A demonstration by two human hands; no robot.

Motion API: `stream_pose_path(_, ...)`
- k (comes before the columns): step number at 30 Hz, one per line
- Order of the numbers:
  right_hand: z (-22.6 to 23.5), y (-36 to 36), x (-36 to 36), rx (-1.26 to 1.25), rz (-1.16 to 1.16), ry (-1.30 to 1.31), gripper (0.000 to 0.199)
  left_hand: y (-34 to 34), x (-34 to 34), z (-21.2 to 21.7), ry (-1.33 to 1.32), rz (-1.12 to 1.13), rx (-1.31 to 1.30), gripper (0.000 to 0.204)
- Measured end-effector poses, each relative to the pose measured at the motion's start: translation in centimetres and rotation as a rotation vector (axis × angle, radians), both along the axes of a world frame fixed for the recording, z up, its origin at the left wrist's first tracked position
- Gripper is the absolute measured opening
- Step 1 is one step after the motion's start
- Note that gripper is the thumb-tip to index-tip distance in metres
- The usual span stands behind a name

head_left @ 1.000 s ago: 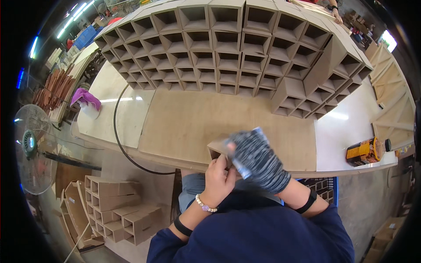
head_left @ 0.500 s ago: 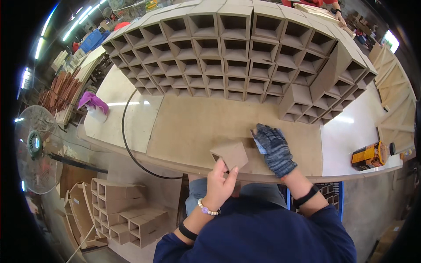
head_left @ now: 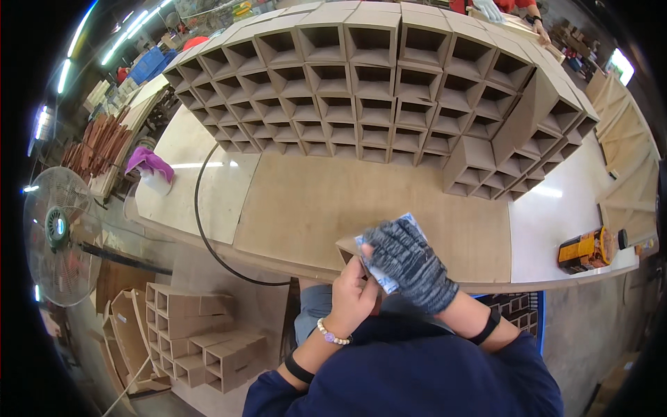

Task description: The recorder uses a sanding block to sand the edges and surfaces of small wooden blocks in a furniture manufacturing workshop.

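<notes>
My bare left hand (head_left: 351,290) grips a small brown open-ended box (head_left: 345,246) near the bench's front edge, thumb and fingers closed on its near side. Over that box lies my right hand (head_left: 411,265), in a dark grey knitted glove, its fingers bent around a folded blue-and-white printed sheet (head_left: 381,276) that looks like sandpaper. The sheet is against the box's upper face, and glove and sheet cover most of the box. Beyond both hands rises a wide stack of similar brown boxes (head_left: 321,76), open ends facing me.
A black hose (head_left: 197,201) curves across the bench at left. A spray bottle with a purple cloth (head_left: 149,165) stands behind it; an orange-and-black container (head_left: 585,250) lies at right. More boxes (head_left: 187,313) sit lower left, near a fan (head_left: 57,226). Another person's hands (head_left: 540,29) show far right.
My right hand has moved left and nearer, from the bench onto the box, bringing the printed sheet against it. My left hand still holds the box. A co-worker's gloved hand has come into view.
</notes>
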State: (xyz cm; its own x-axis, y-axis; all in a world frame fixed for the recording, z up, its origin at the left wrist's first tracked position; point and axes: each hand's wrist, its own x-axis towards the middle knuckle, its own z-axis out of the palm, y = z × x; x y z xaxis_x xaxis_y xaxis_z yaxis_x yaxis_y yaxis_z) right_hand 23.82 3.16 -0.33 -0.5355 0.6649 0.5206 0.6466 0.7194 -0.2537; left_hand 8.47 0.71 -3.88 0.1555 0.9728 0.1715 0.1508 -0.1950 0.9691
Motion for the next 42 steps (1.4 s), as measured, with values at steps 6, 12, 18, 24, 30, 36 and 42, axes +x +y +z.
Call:
stream_pose_path(6,-3.6,3.1,4.7,-0.004,-0.414,-0.060,0.035,0.9,-0.6,0.8,-0.333,-0.026,-0.142,0.024)
stream_pose_path(12,2.6,-1.7,1.1,-0.051,0.143,0.042,0.034,2.3,-2.5,1.4,-0.827,-0.141,-0.463,0.028)
stream_pose_path(18,0.0,2.2,3.5,-0.162,-0.067,-0.013,0.039,1.4,-2.8,1.5,-0.697,-0.319,-0.534,0.029)
stream_pose_path(24,3.1,-0.5,3.3,0.019,-0.016,0.000,0.042,1.2,-2.9,1.8,-0.662,-0.329,-0.491,0.028)
stream_pose_path(30,0.9,0.8,4.0,-0.118,-0.275,-0.166,0.038,0.5,-2.5,2.7,-0.630,-0.333,-0.440,0.028)
stream_pose_path(36,-0.4,1.1,5.6,-0.013,-0.337,0.073,0.045,-0.2,-2.3,3.8,-0.523,-0.227,-0.236,0.025)
stream_pose_path(42,-1.0,0.9,6.0,-0.022,-0.342,0.146,0.051,-0.7,-2.1,5.0,-0.540,-0.227,-0.209,0.026)
